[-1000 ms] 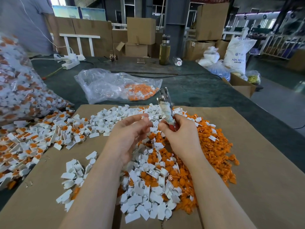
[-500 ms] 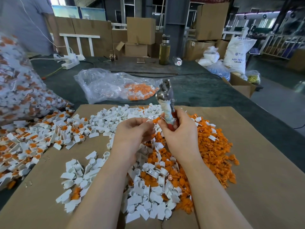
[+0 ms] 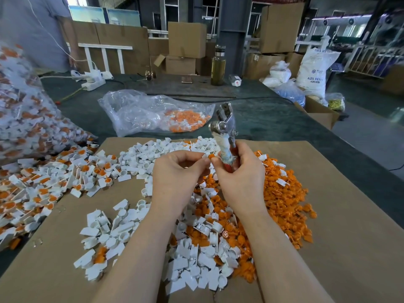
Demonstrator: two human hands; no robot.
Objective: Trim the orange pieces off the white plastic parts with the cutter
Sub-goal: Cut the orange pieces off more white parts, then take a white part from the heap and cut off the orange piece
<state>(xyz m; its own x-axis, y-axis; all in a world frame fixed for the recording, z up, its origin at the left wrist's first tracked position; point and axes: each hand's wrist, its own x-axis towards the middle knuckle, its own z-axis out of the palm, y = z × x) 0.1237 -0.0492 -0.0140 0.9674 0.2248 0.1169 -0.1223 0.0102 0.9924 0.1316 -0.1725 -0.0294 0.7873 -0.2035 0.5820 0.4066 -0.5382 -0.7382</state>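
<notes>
My right hand grips the taped handles of a metal cutter, its jaws pointing up and away. My left hand pinches a small white plastic part with an orange piece right beside the cutter's handle. Both hands hover over a cardboard sheet. Below them lie a heap of trimmed white parts and, to the right, a pile of loose orange pieces. White parts that still carry orange pieces are spread at the left.
A large clear bag of untrimmed parts stands at the far left. Another clear bag with orange pieces lies beyond the cardboard on the dark green table. A bottle, a power strip and cardboard boxes stand further back.
My left hand has closed its fingers round a part and brought it against the cutter's handle. The cutter rose a little and tilted more upright in my right hand.
</notes>
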